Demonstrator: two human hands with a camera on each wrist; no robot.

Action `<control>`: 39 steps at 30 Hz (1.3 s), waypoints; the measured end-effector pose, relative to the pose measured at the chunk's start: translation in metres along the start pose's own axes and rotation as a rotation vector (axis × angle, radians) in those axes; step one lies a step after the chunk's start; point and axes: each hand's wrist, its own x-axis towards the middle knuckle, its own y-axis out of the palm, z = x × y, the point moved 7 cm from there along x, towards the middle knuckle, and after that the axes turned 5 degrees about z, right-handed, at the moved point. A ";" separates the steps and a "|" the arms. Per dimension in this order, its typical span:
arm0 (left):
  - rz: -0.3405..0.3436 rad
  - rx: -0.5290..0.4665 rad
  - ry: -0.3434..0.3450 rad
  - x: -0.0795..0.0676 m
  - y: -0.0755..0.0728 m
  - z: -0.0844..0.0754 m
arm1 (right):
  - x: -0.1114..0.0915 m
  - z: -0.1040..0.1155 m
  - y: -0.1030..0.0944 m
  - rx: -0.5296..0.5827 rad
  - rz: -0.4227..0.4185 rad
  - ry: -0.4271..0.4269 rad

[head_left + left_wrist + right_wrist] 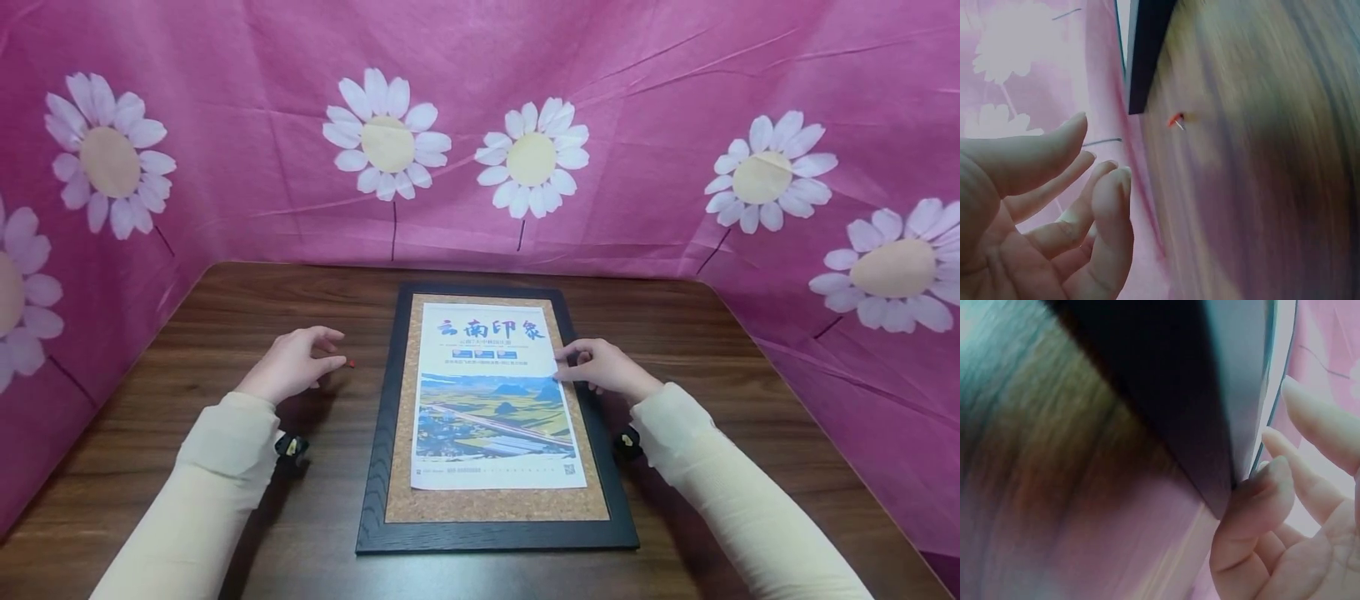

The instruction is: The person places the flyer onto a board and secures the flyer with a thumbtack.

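Observation:
A red push pin (pixel 352 363) lies on the wooden table, just past the fingertips of my left hand (pixel 296 360). In the left wrist view the pin (pixel 1175 119) shows its thin metal point, and my left thumb and fingers are apart with nothing between them. A printed poster (pixel 487 417) with a landscape picture and Chinese lettering lies on a cork board (pixel 495 507) with a black frame (pixel 495 535). My right hand (pixel 606 367) reaches over the frame's right side, its fingertips resting at the poster's right edge. Its fingers are loosely bent in the right wrist view.
Brown wooden table (pixel 300 533) surrounds the board on all sides. A pink cloth (pixel 465 225) with white daisies stands behind the table and along both sides. Dark wrist cameras (pixel 291 447) sit under the cream sleeves (pixel 225 450).

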 end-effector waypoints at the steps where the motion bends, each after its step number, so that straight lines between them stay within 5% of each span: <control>1: -0.002 0.008 -0.003 0.000 -0.001 0.002 | 0.000 -0.002 -0.001 0.009 -0.002 0.000; 14: 0.074 0.026 -0.135 0.018 0.009 0.024 | 0.004 -0.021 -0.002 0.101 -0.024 -0.004; 26: 0.114 0.006 -0.197 0.026 0.014 0.024 | 0.000 -0.040 -0.002 0.343 0.087 -0.064; 39: 0.120 -0.016 -0.203 0.035 0.022 0.022 | 0.001 -0.052 -0.003 0.464 0.108 -0.071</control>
